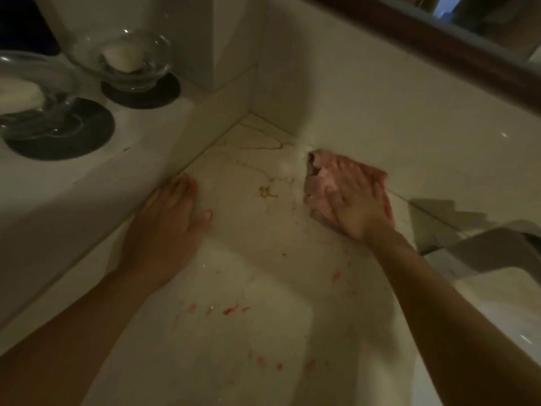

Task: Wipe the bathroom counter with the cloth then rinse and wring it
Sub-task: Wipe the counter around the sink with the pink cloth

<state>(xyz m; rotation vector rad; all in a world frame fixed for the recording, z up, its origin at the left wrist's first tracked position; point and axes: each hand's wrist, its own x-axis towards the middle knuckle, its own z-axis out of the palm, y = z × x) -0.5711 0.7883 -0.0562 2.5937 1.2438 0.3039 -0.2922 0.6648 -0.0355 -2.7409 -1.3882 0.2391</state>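
A pink cloth (pixel 319 183) lies bunched on the pale marble counter (pixel 251 235), close to the back wall. My right hand (pixel 357 200) presses flat on top of it, fingers spread toward the wall. My left hand (pixel 172 212) rests flat on the counter at the left, against the raised ledge, holding nothing. Red smears (pixel 231 310) and a yellowish stain (pixel 265 191) mark the counter between and below my hands.
A raised white ledge (pixel 87 183) at the left carries two glass bowls (pixel 128 60) (pixel 32 95) with soap on dark coasters. A sink basin (pixel 503 300) and a metal faucet (pixel 480 247) are at the right. A mirror frame (pixel 439 45) runs along the back wall.
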